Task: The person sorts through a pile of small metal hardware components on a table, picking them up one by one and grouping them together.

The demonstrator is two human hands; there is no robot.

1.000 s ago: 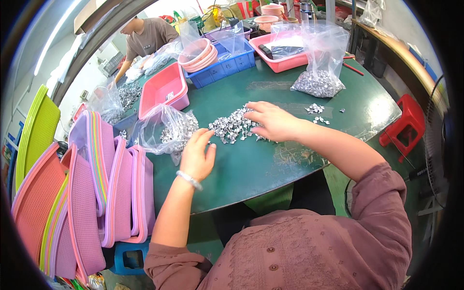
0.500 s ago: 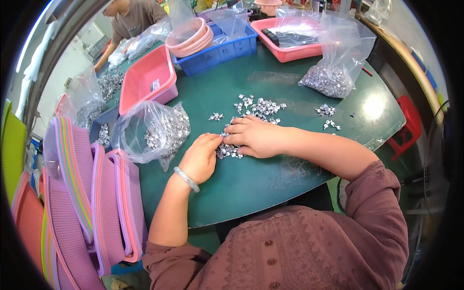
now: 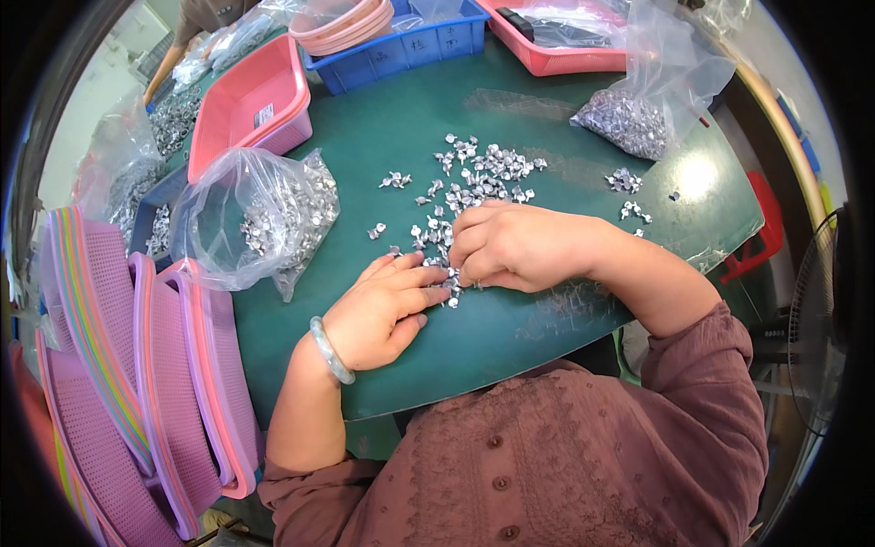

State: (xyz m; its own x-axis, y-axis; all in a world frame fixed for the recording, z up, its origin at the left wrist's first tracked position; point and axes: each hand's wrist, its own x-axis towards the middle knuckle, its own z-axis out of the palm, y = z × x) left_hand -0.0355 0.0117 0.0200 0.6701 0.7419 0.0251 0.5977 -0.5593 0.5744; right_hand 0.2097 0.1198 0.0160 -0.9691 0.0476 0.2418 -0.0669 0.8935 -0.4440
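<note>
The left hand [image 3: 378, 314] has loose fingers [image 3: 421, 275] by small silver bits [image 3: 506, 162] on the desk [image 3: 392, 114]; I can't tell if the right hand's [image 3: 521, 244] bent fingers hold any

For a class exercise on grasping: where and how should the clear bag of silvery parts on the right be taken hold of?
Probably the loose upper part of the clear bag: bring the right grip down from above to bunch it. The silvery parts bulge in the bag's lower end, while thin plastic rises above them.

Dark characters [image 3: 418, 49] on blue crate [image 3: 365, 69]
</note>
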